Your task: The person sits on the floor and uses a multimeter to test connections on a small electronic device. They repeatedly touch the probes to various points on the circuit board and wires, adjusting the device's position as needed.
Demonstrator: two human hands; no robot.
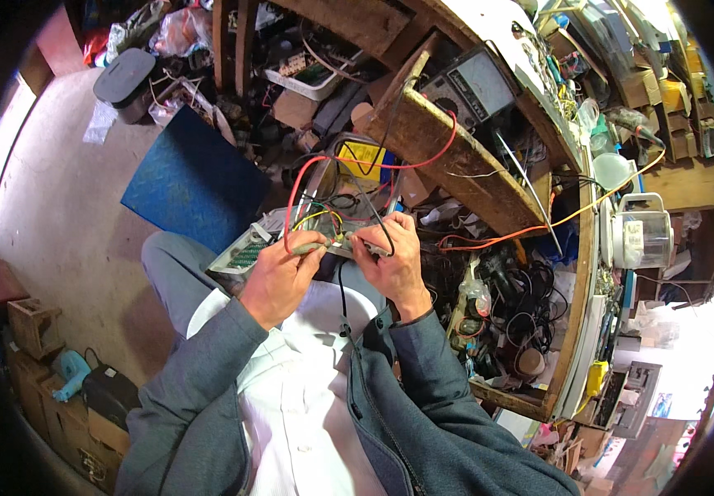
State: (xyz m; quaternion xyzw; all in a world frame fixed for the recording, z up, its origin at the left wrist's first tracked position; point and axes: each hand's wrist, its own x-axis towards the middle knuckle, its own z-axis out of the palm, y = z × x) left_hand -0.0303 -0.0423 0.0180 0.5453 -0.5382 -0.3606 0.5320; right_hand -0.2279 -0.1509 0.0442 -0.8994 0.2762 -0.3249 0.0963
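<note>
Closest to view, a white shirt (291,397) leads down to the lap, which seems to steady an opened pale casing (272,221), freeing both hands. Fingers closed, the left hand (284,277) pinches a red lead (294,197) by its probe, the right hand (396,263) a black lead (389,231) likewise, over the casing's edge. Loose wires (311,216) crowd just beyond; a meter (466,87) rests within the wooden bench (448,165).

On our left, we could reach out over the blue board (195,178) to the floor (71,202). Ahead, the red wire (293,197) and black wire (372,205) loop across our way; rightward, the wooden frame (449,161) and tangled cables (532,307) block us.
</note>
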